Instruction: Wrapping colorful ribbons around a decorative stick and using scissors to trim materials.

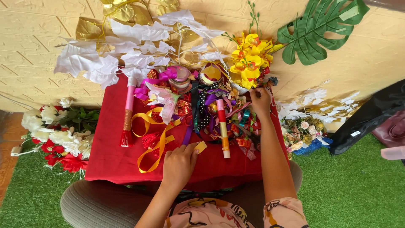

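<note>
Left hand [179,162], yellow ribbon [201,146] at fingertips.

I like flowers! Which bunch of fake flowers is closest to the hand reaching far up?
The yellow orchid bunch, just above the right hand. The red-and-white bunch and the small pale rose bunch lie off the red cloth.

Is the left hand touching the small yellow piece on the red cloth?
Touching. The head view shows the left hand with its fingertips pinching the small yellow piece above the red cloth; no gap shows between them.
</note>
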